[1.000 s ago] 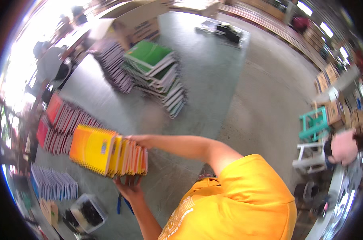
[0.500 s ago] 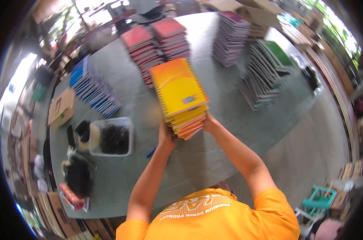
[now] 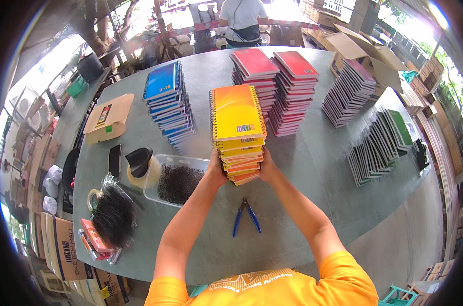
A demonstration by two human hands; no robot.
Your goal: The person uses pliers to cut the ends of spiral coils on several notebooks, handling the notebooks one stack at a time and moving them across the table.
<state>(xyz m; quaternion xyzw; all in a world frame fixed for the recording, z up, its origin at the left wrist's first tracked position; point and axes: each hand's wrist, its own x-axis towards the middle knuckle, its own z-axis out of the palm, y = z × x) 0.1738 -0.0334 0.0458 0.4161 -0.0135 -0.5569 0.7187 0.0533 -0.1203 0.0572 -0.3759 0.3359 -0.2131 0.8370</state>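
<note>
A tall stack of yellow-orange spiral notebooks (image 3: 236,115) is clasped between my two hands, over the middle of the grey-green table (image 3: 303,204). My left hand (image 3: 215,167) presses the lower left side of the stack, fingers partly hidden behind it. On the opposite side, my right hand (image 3: 266,166) grips the lower right. Just nearer to me lie blue-handled cutting pliers (image 3: 246,218), their handles spread. A clear plastic bin (image 3: 152,191) of black wire pieces sits by my left forearm. Beyond my hands stand red notebook stacks (image 3: 292,97).
Blue notebooks (image 3: 162,84) stand at the back left, purple notebooks (image 3: 343,94) and leaning green-covered notebooks (image 3: 379,148) at the right. On the left are a cardboard flap (image 3: 109,120), a phone (image 3: 114,160), a tape dispenser (image 3: 139,163) and bagged black coils (image 3: 111,217). A person (image 3: 243,23) stands beyond the table.
My view has turned, so the table's contents appear shifted right. The yellow stack stays between both hands and now appears more upright. The pliers show fully, and a person is visible at the back.
</note>
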